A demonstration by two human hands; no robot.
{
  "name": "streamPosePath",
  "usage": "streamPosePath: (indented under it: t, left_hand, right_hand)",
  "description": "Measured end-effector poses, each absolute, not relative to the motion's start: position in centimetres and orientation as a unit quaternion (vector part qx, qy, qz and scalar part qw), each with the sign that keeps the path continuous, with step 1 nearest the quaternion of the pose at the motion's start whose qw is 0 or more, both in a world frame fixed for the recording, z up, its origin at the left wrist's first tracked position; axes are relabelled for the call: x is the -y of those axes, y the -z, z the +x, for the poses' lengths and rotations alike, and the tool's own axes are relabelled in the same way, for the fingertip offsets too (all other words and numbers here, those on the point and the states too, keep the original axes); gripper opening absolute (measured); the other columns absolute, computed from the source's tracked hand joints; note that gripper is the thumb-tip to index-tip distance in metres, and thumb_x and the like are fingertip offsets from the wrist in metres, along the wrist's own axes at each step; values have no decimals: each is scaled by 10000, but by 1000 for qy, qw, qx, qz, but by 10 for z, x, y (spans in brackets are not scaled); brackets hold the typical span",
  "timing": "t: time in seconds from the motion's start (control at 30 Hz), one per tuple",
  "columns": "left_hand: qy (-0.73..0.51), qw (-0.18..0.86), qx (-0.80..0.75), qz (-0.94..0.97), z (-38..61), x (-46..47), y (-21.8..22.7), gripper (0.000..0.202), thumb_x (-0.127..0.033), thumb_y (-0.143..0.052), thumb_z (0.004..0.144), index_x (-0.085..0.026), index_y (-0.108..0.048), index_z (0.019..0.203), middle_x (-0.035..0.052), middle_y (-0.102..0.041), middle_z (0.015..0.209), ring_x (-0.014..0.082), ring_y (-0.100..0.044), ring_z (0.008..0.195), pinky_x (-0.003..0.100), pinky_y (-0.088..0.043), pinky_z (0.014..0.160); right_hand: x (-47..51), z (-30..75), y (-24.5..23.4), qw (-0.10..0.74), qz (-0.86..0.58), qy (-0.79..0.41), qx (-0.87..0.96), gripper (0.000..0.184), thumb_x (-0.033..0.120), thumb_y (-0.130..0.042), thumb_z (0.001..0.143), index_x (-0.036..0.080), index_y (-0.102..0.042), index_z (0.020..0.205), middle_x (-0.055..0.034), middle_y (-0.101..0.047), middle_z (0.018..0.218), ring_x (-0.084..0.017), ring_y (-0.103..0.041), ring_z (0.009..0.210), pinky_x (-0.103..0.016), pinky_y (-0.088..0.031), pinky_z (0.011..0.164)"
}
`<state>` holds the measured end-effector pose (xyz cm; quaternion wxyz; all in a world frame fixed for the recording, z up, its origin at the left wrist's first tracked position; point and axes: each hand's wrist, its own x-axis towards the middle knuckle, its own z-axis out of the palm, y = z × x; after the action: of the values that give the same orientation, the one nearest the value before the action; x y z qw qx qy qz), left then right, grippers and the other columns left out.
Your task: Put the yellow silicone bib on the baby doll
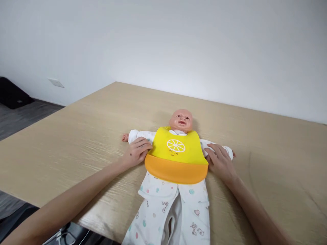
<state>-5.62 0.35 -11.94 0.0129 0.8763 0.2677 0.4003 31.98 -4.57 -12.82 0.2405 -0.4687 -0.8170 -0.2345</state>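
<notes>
A baby doll (181, 120) lies on its back on a light wood-grain table (63, 136), head pointing away from me. It wears a white patterned sleepsuit (166, 211) and a yellow silicone bib (176, 149) with a lemon-slice print and an orange catch pocket. My left hand (136, 153) lies with curled fingers over the doll's sleeve, beside the bib. On the opposite side, my right hand (219, 161) covers the other sleeve, its fingertips close to the bib's edge. The doll's legs run off the table's near edge.
The table's far edge meets a white wall (163, 44) bearing a small wall plate (56, 82). A dark floor (22, 119) shows to the left, with a black object (11, 93) against the wall. Something dark and glossy (67, 234) sits below the near table edge.
</notes>
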Motion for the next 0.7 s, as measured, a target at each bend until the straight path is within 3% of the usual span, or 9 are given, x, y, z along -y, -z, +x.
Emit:
streamPosePath:
  t: [0.13, 0.33, 0.57, 0.7]
  left_hand:
    - [-435, 28, -227, 871, -52, 1, 119, 281, -6, -436, 809, -180, -626, 920, 73, -666, 833, 171, -596, 827, 324, -514, 722]
    - [-453, 69, -274, 845, -46, 14, 120, 285, -31, -412, 839, -168, -637, 947, 94, -666, 899, 155, -630, 839, 283, -524, 730]
    - [-505, 166, -323, 783, -41, 27, 113, 220, -75, -426, 853, -170, -625, 843, 64, -657, 843, 154, -628, 821, 281, -508, 734]
    - [-515, 235, -378, 733, -38, 35, 120, 188, -158, -433, 876, -186, -597, 964, 57, -642, 904, 165, -612, 842, 302, -499, 773]
  right_hand:
    - [49, 313, 125, 245, -447, 196, 838, 315, 174, -535, 789, 132, -533, 1100, -128, -546, 1179, -251, -485, 1112, -392, -424, 954]
    - [55, 304, 121, 288, -401, 173, 852, 363, 160, -489, 819, 102, -459, 1176, -147, -567, 1097, -215, -530, 1033, -343, -478, 858]
    - [56, 306, 121, 336, -375, 151, 851, 204, 112, -498, 822, 175, -533, 1012, -88, -624, 922, -157, -591, 830, -272, -502, 710]
    - [55, 308, 123, 325, -384, 151, 851, 165, 107, -487, 818, 160, -532, 967, -77, -633, 887, -149, -593, 807, -270, -488, 702]
